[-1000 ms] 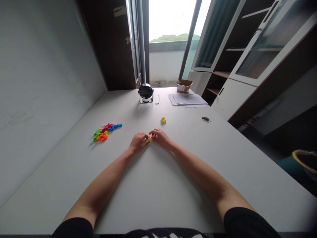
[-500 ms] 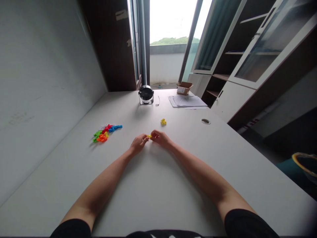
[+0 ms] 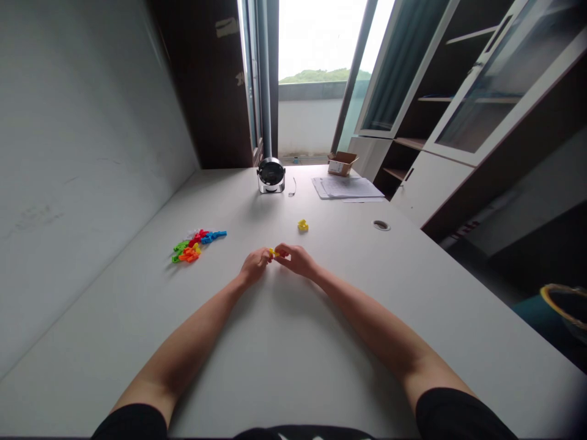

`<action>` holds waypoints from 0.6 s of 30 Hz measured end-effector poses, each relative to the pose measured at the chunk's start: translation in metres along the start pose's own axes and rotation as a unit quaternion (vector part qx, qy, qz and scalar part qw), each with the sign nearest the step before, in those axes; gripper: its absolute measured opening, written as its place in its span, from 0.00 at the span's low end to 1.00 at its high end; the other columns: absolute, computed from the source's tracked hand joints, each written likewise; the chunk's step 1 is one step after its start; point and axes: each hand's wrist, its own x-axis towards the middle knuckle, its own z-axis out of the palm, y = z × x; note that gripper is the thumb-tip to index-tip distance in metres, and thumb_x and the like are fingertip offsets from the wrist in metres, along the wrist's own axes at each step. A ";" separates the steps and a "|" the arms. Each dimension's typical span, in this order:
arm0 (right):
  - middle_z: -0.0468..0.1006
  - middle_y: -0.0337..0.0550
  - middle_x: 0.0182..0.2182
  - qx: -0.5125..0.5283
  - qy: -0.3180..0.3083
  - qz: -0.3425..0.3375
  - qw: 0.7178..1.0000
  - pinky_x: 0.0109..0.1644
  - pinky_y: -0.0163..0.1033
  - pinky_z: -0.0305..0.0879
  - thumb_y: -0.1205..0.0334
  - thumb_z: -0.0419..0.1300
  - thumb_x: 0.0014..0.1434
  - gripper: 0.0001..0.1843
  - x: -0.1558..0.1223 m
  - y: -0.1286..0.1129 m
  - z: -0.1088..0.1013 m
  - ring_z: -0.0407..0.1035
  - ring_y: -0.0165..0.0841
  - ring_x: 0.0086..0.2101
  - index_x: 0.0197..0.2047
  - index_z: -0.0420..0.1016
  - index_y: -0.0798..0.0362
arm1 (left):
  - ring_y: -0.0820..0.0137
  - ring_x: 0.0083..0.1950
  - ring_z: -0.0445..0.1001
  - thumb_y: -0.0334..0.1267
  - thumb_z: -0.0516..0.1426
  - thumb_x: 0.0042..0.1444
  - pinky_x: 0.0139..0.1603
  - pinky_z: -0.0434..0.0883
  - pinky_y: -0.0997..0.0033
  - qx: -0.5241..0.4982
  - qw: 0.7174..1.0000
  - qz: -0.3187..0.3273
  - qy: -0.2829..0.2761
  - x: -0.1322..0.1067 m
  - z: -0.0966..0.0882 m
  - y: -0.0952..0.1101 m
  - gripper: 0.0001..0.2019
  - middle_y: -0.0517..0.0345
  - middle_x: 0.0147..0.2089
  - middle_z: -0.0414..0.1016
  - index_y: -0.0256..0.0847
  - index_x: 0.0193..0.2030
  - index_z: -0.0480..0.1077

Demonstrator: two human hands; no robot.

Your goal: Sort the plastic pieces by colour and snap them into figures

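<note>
Head view, left hand (image 3: 255, 266) and right hand (image 3: 299, 260), fingers (image 3: 282, 247) pinching yellow piece (image 3: 274, 252), turned since earlier

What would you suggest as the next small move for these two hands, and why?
Perhaps press the small yellow piece gently with the right hand while the left hand steadies it, since the fingertips of both hands meet at it; another yellow piece lies apart, beyond the hands.
</note>
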 end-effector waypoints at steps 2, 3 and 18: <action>0.77 0.40 0.34 -0.049 -0.008 -0.021 0.999 0.41 0.34 0.61 0.56 0.58 0.65 0.08 -0.001 -0.005 0.000 0.70 0.31 0.33 0.45 0.74 0.49 | 0.68 0.34 0.70 0.45 0.38 0.67 0.38 0.65 0.72 -0.001 1.000 -0.001 0.002 0.001 0.000 -0.001 0.22 0.58 0.32 0.73 0.42 0.31 0.68; 0.78 0.41 0.35 -0.071 -0.010 -0.027 0.997 0.42 0.34 0.61 0.56 0.58 0.65 0.08 -0.001 -0.007 -0.001 0.70 0.31 0.34 0.45 0.74 0.49 | 0.68 0.34 0.70 0.45 0.38 0.66 0.38 0.65 0.72 -0.003 1.000 -0.004 0.001 0.001 0.000 -0.002 0.22 0.58 0.32 0.73 0.42 0.31 0.68; 0.75 0.42 0.32 -0.132 0.013 0.018 0.991 0.35 0.32 0.54 0.55 0.50 0.71 0.12 -0.001 0.001 -0.004 0.65 0.30 0.29 0.40 0.69 0.51 | 0.71 0.37 0.75 0.43 0.51 0.63 0.40 0.70 0.72 -0.083 0.996 0.018 0.021 0.000 0.002 -0.002 0.13 0.57 0.40 0.77 0.43 0.49 0.70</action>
